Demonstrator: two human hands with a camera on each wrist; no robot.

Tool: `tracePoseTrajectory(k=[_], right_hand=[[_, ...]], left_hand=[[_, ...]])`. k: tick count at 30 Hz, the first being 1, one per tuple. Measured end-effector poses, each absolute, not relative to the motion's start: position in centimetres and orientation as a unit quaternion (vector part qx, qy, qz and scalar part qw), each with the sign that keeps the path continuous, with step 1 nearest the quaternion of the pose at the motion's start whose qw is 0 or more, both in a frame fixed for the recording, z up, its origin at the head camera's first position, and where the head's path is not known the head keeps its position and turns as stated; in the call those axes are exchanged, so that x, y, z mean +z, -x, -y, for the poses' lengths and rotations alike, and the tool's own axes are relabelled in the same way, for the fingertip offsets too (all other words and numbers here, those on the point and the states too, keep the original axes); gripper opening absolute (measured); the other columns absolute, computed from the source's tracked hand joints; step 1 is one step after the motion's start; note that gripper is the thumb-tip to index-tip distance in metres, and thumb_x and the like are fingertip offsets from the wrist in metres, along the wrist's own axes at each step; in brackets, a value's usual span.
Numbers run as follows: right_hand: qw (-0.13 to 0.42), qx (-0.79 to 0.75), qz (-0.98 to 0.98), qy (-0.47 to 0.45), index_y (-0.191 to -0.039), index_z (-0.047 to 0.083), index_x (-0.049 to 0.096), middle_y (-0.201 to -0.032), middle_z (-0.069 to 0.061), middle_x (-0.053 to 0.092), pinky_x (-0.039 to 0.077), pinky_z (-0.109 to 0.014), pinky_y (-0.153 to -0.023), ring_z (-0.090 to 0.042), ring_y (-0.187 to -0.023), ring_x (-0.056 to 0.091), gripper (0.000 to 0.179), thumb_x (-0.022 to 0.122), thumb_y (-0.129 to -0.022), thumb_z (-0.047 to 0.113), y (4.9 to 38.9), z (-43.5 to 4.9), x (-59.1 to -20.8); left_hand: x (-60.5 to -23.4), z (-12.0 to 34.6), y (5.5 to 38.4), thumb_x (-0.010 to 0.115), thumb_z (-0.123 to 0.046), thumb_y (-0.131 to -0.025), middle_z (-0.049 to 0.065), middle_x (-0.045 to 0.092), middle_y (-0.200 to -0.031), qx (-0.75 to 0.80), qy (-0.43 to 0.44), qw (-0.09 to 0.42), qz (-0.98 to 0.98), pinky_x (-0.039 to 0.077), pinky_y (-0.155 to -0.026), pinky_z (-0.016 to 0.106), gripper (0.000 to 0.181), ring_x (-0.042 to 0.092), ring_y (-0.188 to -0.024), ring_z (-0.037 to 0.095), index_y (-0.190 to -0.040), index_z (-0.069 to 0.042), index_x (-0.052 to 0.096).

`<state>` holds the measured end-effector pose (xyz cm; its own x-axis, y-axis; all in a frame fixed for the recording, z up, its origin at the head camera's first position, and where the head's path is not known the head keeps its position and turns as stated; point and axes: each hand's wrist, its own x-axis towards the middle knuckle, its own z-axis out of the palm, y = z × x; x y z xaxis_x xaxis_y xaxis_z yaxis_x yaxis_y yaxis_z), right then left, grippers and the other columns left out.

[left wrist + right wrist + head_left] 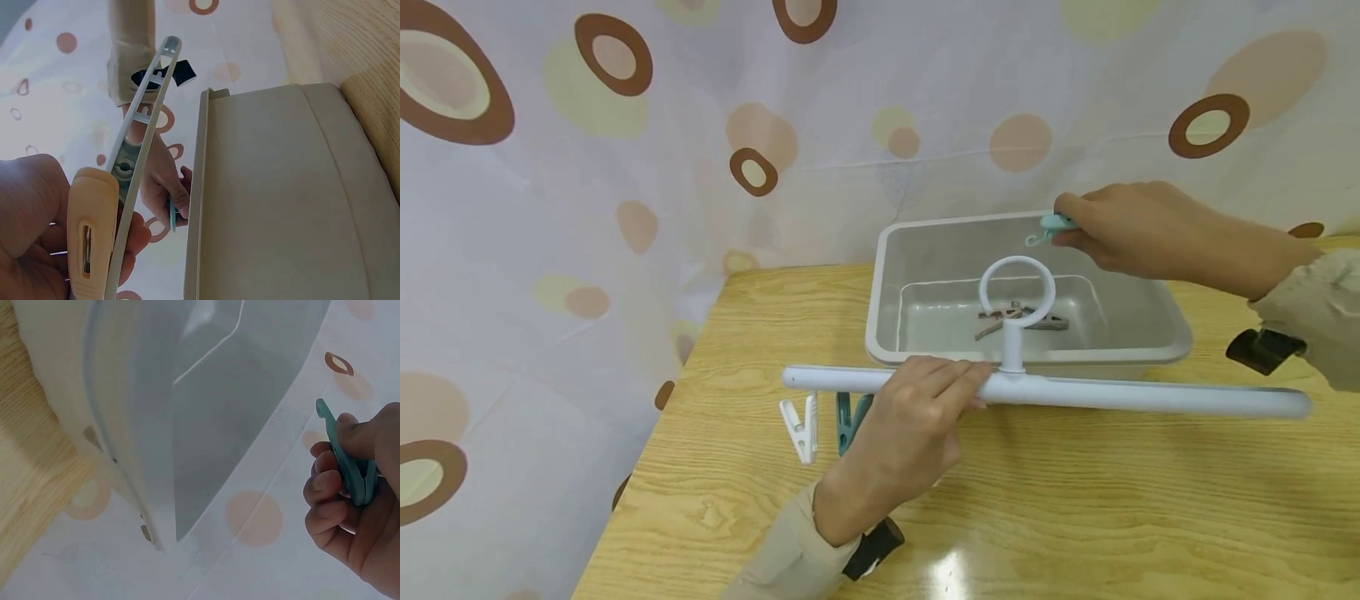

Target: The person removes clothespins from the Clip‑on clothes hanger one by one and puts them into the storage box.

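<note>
My left hand [910, 421] grips the long bar of a white hanger [1120, 394], left of its ring-shaped hook. Below the bar's left part hang a white clothespin [801, 429] and a dark teal clothespin [847, 421], the latter partly behind the hand. An orange clothespin [92, 231] sits on the bar beside the left fingers in the left wrist view. Over the back right of a grey bin [955, 357], my right hand [1138, 229] pinches a light teal clothespin [353, 465] with a small hooked end.
Several brown and dark clothespins [1000, 321] lie on the bin's floor. The bin stands on a wooden table [760, 308], whose left edge runs diagonally. Behind and left of it hangs a white sheet [850, 108] patterned with ovals.
</note>
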<state>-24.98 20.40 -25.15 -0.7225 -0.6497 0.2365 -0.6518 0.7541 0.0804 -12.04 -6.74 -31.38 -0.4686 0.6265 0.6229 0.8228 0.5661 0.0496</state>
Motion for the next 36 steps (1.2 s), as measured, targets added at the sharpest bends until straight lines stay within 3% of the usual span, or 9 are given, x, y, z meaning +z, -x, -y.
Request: tracePoseTrajectory(k=[12, 21, 27, 36], right_hand=[[-0.003, -0.031, 0.935, -0.353, -0.082, 0.013, 0.049, -0.061, 0.002, 0.045, 0.039, -0.033, -0.049, -0.016, -0.057, 0.045, 0.020, 0.064, -0.094, 0.020, 26.5, -19.5, -25.1], [-0.117, 0.015, 0.910, -0.398, -0.081, 0.012, 0.058, -0.066, 0.004, 0.048, 0.038, -0.027, -0.053, -0.012, -0.059, 0.044, 0.014, 0.069, -0.088, 0.008, 28.1, -19.5, -25.9], [-0.151, 0.020, 0.887, -0.435, -0.090, 0.010, 0.069, -0.083, 0.002, 0.067, 0.048, -0.031, -0.060, -0.011, -0.071, 0.055, 0.009, 0.072, -0.084, 0.005, 29.1, -19.8, -26.5], [-0.166, 0.005, 0.897, -0.410, -0.087, 0.007, 0.067, -0.081, 0.001, 0.065, 0.048, -0.034, -0.061, -0.014, -0.070, 0.051, 0.007, 0.073, -0.083, 0.005, 29.7, -19.6, -26.8]], left_hand=[[-31.2, 6.6, 11.9, 0.068, 0.000, -0.084, 0.007, 0.072, -0.103, -0.176, 0.430, 0.277, 0.841, 0.048, -0.093, 0.025, 0.027, 0.066, -0.093, 0.018, -0.111, 0.000, 0.069], [-31.2, 6.5, 11.9, 0.068, -0.001, -0.085, 0.007, 0.071, -0.105, -0.176, 0.433, 0.275, 0.840, 0.047, -0.092, 0.025, 0.025, 0.066, -0.094, 0.018, -0.110, 0.000, 0.069], [-31.1, 6.5, 11.8, 0.067, 0.002, -0.084, 0.007, 0.071, -0.106, -0.181, 0.433, 0.268, 0.842, 0.048, -0.092, 0.026, 0.026, 0.066, -0.096, 0.019, -0.110, 0.000, 0.070], [-31.1, 6.5, 11.7, 0.066, 0.003, -0.083, 0.009, 0.071, -0.104, -0.182, 0.437, 0.265, 0.840, 0.049, -0.091, 0.027, 0.025, 0.066, -0.096, 0.020, -0.108, 0.000, 0.070]])
